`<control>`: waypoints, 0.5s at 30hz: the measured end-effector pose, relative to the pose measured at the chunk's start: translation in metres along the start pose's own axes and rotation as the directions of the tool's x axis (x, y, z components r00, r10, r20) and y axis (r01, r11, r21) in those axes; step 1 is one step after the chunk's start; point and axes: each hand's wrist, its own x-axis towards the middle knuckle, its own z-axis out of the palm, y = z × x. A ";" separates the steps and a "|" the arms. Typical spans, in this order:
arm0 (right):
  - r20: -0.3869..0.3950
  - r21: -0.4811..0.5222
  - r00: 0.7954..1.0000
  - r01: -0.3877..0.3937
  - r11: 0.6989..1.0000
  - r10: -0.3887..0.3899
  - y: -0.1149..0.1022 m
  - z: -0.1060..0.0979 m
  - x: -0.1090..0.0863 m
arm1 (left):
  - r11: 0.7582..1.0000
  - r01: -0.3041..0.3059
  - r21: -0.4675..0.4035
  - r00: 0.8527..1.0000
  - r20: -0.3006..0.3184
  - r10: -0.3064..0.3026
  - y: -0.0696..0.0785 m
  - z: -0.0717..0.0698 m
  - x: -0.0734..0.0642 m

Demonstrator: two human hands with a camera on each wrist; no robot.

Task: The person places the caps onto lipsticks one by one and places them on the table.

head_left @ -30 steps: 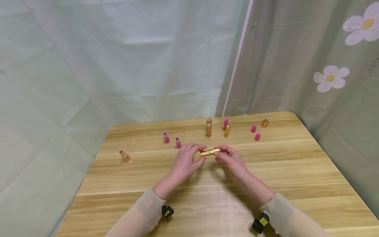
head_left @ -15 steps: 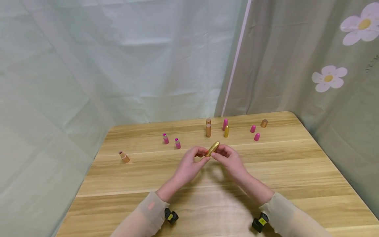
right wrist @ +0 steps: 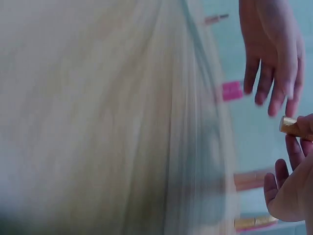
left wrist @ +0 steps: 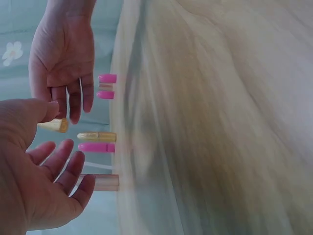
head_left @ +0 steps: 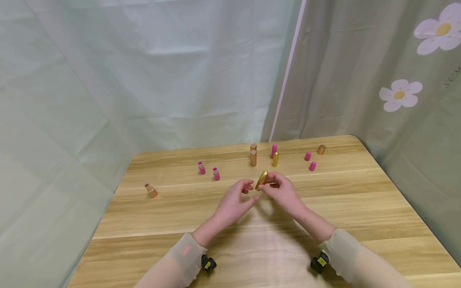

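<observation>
Gold tube: the held gold tube (head_left: 261,181) is raised over the table (head_left: 252,256), tilted, rounded end up; it appears to be one joined piece, though the fingers hide part of it.
Right hand: the right hand (head_left: 283,195) pinches that tube between thumb and fingers.
Left hand: the left hand (head_left: 232,203) holds nothing; fingers relaxed and parted, just beside the tube, apart from it in the head view.
Tubes done: four stand whole at the back, by appearance: front copper tube (head_left: 253,159), rear copper tube (head_left: 253,147), pink tube (head_left: 274,149), standing gold tube (head_left: 275,160).
Bases outstanding: three uncapped on the left: copper base (head_left: 151,191), left pink base (head_left: 201,168), right pink base (head_left: 216,174).
Caps outstanding: three loose on the right: copper cap (head_left: 321,150), rear pink cap (head_left: 307,156), front pink cap (head_left: 312,166).
Progress: judged past halfway; the held tube would make the fifth whole one, with three sets unmatched.
Colour check: loose caps and bases agree, two pink and one copper each.
Not verified: how firmly the held tube is seated.
</observation>
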 end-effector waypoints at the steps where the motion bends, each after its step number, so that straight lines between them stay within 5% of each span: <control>1: -0.011 -0.021 1.000 0.007 1.000 -0.008 0.002 -0.003 0.003 | 0.999 -0.015 0.049 1.000 0.011 0.014 -0.001 0.000 -0.001; 6: -0.055 -0.171 0.998 0.034 0.985 -0.043 0.015 -0.023 0.016 | 0.943 -0.148 0.299 0.989 0.066 0.134 -0.004 -0.001 -0.008; 15: -0.059 -0.423 0.998 0.003 0.906 -0.031 0.033 -0.052 0.037 | 0.743 -0.337 0.579 0.941 0.238 0.242 -0.010 -0.001 -0.018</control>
